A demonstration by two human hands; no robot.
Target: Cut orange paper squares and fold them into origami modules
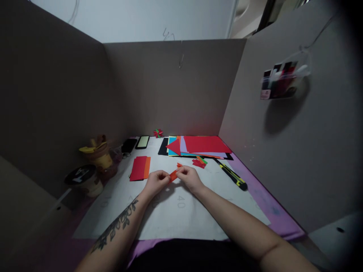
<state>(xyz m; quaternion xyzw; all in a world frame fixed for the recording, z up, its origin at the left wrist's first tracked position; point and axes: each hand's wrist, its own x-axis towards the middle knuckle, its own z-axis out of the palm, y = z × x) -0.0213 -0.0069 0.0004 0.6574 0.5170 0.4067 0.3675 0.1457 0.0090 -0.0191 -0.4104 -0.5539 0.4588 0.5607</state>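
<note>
Between my two hands is a small orange-red piece of paper (173,176), just above the white mat. My left hand (156,181) pinches its left end with thumb and finger. At its upper right end my right hand (190,179) grips it in the same way. A little orange folded paper (179,165) lies just beyond my fingers. To the right of it rests a small pile of red, orange and green paper strips (199,162). Left of my hands sits a stack of red and orange paper rectangles (138,168).
A yellow-and-black utility knife (232,175) lies at the right. Large coloured sheets (207,144) are stacked at the back, near a paper flower (158,133) and a phone (142,142). Tubs (84,180) stand left. Grey panels (176,87) enclose the table.
</note>
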